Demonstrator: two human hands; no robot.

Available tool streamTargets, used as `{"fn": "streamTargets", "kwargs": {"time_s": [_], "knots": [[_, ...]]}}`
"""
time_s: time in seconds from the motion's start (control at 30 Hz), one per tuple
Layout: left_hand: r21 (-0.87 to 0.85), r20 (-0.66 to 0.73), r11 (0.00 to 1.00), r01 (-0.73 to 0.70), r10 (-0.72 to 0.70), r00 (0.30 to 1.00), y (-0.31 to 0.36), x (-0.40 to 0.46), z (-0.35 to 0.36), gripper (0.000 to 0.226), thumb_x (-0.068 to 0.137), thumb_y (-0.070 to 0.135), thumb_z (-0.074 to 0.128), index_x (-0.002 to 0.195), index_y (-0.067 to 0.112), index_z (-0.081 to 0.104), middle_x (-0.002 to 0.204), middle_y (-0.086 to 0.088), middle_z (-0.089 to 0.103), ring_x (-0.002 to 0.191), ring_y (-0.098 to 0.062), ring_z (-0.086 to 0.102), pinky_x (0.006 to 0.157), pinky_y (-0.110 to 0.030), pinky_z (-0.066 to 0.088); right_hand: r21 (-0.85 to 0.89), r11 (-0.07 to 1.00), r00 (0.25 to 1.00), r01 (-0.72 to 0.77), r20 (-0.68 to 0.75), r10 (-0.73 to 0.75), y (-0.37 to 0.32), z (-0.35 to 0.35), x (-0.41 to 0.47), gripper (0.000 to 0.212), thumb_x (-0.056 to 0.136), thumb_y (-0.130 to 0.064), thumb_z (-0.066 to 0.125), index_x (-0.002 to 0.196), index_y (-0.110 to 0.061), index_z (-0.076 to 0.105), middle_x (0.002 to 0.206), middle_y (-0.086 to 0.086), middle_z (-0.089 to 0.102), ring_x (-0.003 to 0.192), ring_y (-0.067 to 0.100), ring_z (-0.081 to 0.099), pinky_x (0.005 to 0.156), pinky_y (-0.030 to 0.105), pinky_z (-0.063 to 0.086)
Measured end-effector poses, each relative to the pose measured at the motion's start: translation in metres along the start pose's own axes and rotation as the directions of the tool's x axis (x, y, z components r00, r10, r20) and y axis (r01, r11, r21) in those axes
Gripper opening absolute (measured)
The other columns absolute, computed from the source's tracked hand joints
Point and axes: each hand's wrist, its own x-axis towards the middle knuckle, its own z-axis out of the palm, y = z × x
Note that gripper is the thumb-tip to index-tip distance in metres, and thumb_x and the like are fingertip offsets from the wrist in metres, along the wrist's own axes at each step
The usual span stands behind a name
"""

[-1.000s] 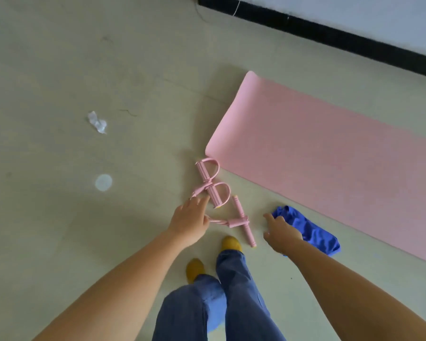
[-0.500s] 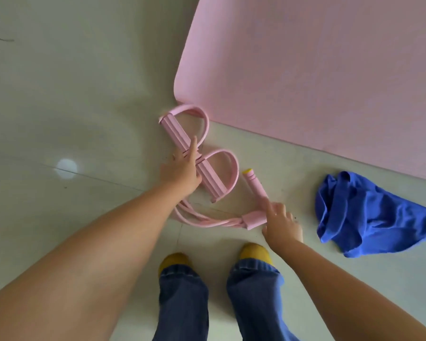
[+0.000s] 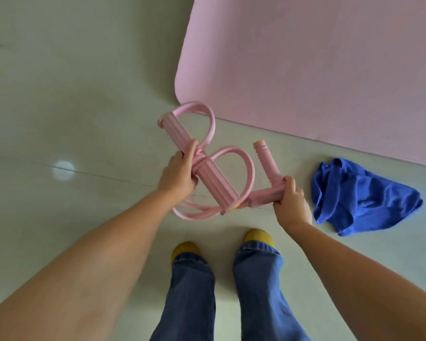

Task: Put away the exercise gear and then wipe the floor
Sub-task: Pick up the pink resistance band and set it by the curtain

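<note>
The pink puller (image 3: 214, 183) hung just above the floor (image 3: 84, 94) by the mat's (image 3: 317, 70) corner, left hand (image 3: 180, 174) gripping its pedals, right hand (image 3: 289, 201) its handle. Probably light, floppy; best held by those stiff parts.

Bare floor (image 3: 71, 94) left; mat (image 3: 317, 70) and cloth (image 3: 359, 200) crowd right.

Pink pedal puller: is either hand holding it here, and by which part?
Both hold the pink pedal puller. The left hand grips the foot bar between its two loops; the right hand grips the handle bar.
</note>
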Motion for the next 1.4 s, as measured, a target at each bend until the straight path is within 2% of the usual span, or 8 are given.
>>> {"fn": "streamTargets", "kwargs": {"time_s": [0.3, 0.4, 0.5, 0.7, 1.0, 1.13, 1.27, 1.4], "knots": [[0.272, 0.077, 0.92, -0.284, 0.273, 0.959, 0.136, -0.128, -0.206, 0.082, 0.081, 0.01, 0.061, 0.144, 0.028, 0.011, 0.108, -0.012, 0.05, 0.088, -0.027, 0.053, 0.061, -0.032, 0.042, 0.249, 0.968, 0.991, 0.025, -0.131, 0.008, -0.054, -0.206, -0.148, 0.059, 0.087, -0.004, 0.046, 0.141, -0.018, 0.025, 0.114, 0.018, 0.049, 0.072, 0.032, 0.053, 0.055, 0.036, 0.045], [0.336, 0.102, 0.856, -0.393, 0.382, 0.919, 0.205, -0.166, -0.27, 0.086, 0.079, 0.009, 0.059, 0.14, 0.034, 0.004, 0.11, -0.013, 0.05, 0.09, -0.031, 0.053, 0.064, -0.034, 0.04, 0.373, 0.928, 0.986, 0.014, -0.162, 0.051, -0.064, -0.283, -0.203, 0.061, 0.086, -0.002, 0.047, 0.141, -0.012, 0.023, 0.1, 0.014, 0.058, 0.071, 0.029, 0.056, 0.054, 0.036, 0.047], [0.355, 0.106, 0.783, -0.511, 0.51, 0.854, 0.281, -0.202, -0.322, 0.086, 0.077, 0.006, 0.057, 0.134, 0.039, 0.003, 0.107, -0.014, 0.051, 0.087, -0.035, 0.054, 0.063, -0.036, 0.041, 0.44, 0.898, 0.974, 0.0, -0.203, 0.099, -0.065, -0.355, -0.255, 0.041, 0.085, -0.006, 0.046, 0.125, -0.007, 0.035, 0.081, 0.009, 0.058, 0.07, 0.03, 0.056, 0.058, 0.039, 0.047], [0.408, 0.169, 0.57, -0.713, 0.721, 0.672, 0.415, -0.239, -0.362, 0.084, 0.079, 0.016, 0.057, 0.136, 0.041, 0.001, 0.106, -0.015, 0.052, 0.089, -0.035, 0.053, 0.063, -0.038, 0.044, 0.62, 0.781, 0.923, 0.075, -0.34, 0.181, -0.026, -0.455, -0.328, 0.031, 0.079, -0.014, 0.05, 0.108, -0.017, 0.041, 0.085, 0.007, 0.064, 0.076, 0.031, 0.063, 0.067, 0.048, 0.056], [0.533, 0.278, 0.323, -0.782, 0.806, 0.523, 0.629, -0.286, -0.304, 0.087, 0.087, 0.013, 0.055, 0.149, 0.035, -0.002, 0.123, -0.013, 0.047, 0.103, -0.03, 0.051, 0.079, -0.039, 0.048, 0.77, 0.619, 0.769, 0.154, -0.487, 0.414, 0.159, -0.543, -0.392, 0.028, 0.077, -0.011, 0.054, 0.104, -0.012, 0.045, 0.093, 0.009, 0.064, 0.083, 0.032, 0.062, 0.072, 0.046, 0.055], [0.492, 0.354, 0.179, -0.852, 0.853, 0.383, 0.75, -0.325, -0.214, 0.086, 0.09, 0.015, 0.054, 0.148, 0.037, -0.005, 0.122, -0.011, 0.046, 0.096, -0.025, 0.052, 0.074, -0.032, 0.046, 0.795, 0.581, 0.696, 0.171, -0.515, 0.5, 0.3, -0.573, -0.425, 0.026, 0.076, -0.007, 0.052, 0.101, -0.009, 0.044, 0.095, 0.01, 0.062, 0.086, 0.032, 0.061, 0.074, 0.048, 0.054], [0.413, 0.42, 0.081, -0.907, 0.867, 0.269, 0.855, -0.364, -0.113, 0.086, 0.09, 0.016, 0.054, 0.146, 0.041, -0.005, 0.124, -0.012, 0.047, 0.097, -0.026, 0.054, 0.081, -0.041, 0.052, 0.796, 0.593, 0.615, 0.119, -0.528, 0.586, 0.438, -0.595, -0.46, 0.026, 0.079, -0.002, 0.052, 0.104, -0.004, 0.047, 0.092, 0.009, 0.06, 0.083, 0.028, 0.057, 0.068, 0.035, 0.046], [0.351, 0.476, 0.005, -0.936, 0.86, 0.183, 0.941, -0.386, -0.034, 0.085, 0.088, 0.015, 0.056, 0.146, 0.039, -0.002, 0.127, -0.012, 0.047, 0.103, -0.028, 0.054, 0.084, -0.045, 0.052, 0.794, 0.607, 0.572, 0.033, -0.513, 0.64, 0.544, -0.613, -0.477, 0.028, 0.08, -0.008, 0.051, 0.107, -0.013, 0.049, 0.095, 0.01, 0.064, 0.087, 0.031, 0.06, 0.072, 0.041, 0.052]]}}
